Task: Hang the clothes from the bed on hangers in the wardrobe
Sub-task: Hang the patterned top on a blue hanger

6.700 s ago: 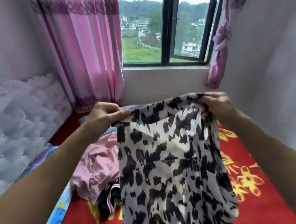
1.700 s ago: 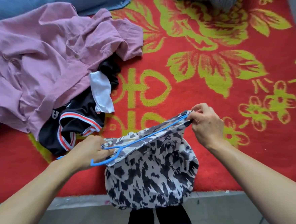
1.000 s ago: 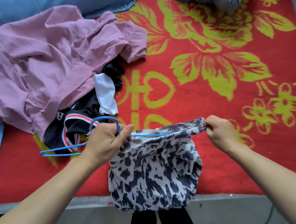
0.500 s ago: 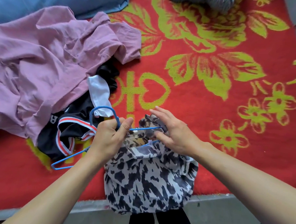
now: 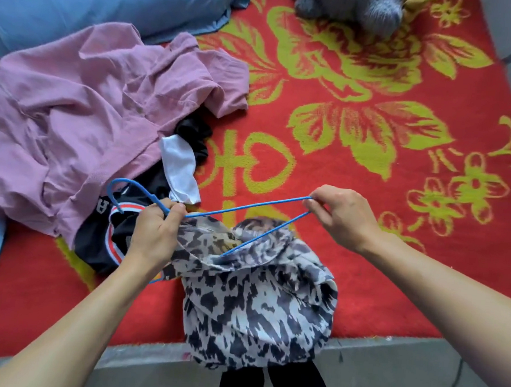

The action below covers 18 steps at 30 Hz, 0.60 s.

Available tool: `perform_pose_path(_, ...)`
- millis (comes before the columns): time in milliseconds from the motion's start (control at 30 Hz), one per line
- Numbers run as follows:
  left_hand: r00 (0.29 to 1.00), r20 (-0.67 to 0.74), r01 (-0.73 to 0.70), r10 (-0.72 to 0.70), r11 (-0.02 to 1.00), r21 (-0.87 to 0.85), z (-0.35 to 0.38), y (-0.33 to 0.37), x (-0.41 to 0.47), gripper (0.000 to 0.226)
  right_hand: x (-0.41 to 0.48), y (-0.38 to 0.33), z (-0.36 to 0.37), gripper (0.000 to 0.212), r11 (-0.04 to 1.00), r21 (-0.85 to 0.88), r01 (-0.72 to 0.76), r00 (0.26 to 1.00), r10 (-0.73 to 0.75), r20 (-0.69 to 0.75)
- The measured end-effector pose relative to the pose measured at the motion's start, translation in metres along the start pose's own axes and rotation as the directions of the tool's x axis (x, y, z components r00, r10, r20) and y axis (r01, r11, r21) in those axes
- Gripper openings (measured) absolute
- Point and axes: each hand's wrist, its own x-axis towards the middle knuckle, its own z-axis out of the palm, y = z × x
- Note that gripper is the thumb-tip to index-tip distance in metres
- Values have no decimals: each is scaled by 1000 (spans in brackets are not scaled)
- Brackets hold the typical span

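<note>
Hands: two, both bare, both on one blue wire hanger [image 5: 244, 209].
Left hand [image 5: 154, 234]: grip clamped on the hanger's neck just below the hook, fingers curled round the wire; it also bunches the top edge of the printed cloth.
Right hand [image 5: 341, 217]: grip pinched on the hanger's right-hand corner, thumb and fingertips together on the wire.
Hanger: one; its hook curls up to the left, its upper wire runs clear between the hands, and its lower wire dips into the cloth opening.
Black-and-white print garment [image 5: 256, 296]: one; gathered under the hanger, its top lying on the bed's near edge, the rest hanging down over the edge toward the floor.
Other clothes on the bed: two seen, a crumpled mauve shirt [image 5: 81, 114] at left and a black garment with red-and-white stripes [image 5: 106, 234] partly under it, beside the left hand.
Bed cover [image 5: 388, 142]: one red blanket with yellow-green flowers.
Pillow [image 5: 104, 1]: one, blue, at the far left.
Grey plush thing [image 5: 352, 5]: one, at the top edge, cut off by the frame.
</note>
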Motion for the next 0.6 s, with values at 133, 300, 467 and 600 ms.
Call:
perform_pose_path(133,996,-81,-37,39,999,16,-13,26,1,33,-2,-14,-7,22,975,159,-158,987,154,35)
perform_pose_path(300,993,-55,-100,106,990,102,-21,25,-7,36,-21,-32,50,39,622,456,-637,769,551,324)
perform_pose_path(467,987,-151,-38,50,996,85,-28,-12,-10,41,-50,-56,124,64,385,433,-815,579,571,582)
perform_pose_path(600,995,-86,-49,54,997,56,-30,-24,-18,40,-58,-59,169,47,91,342,-935,310,676,668)
